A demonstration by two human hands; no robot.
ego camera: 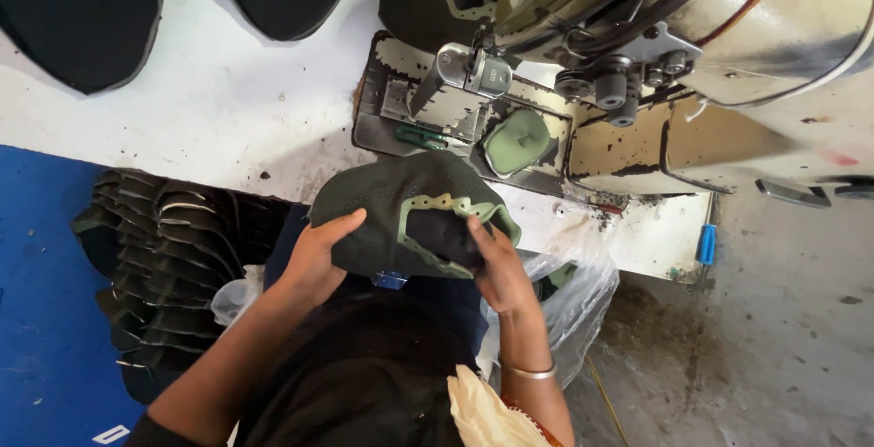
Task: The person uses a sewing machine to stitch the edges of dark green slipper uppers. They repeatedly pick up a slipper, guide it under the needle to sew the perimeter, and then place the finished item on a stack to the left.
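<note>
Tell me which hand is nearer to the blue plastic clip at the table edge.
Right. The right hand grips the dark green shoe upper on the side toward the blue plastic clip; the left hand is farther.

one view only — a head-worn camera looking steeply down from just above the hands point(410, 256), close in, facing forward over the white counter point(228, 92) toward the sewing machine point(692, 37) at the top right.
</note>
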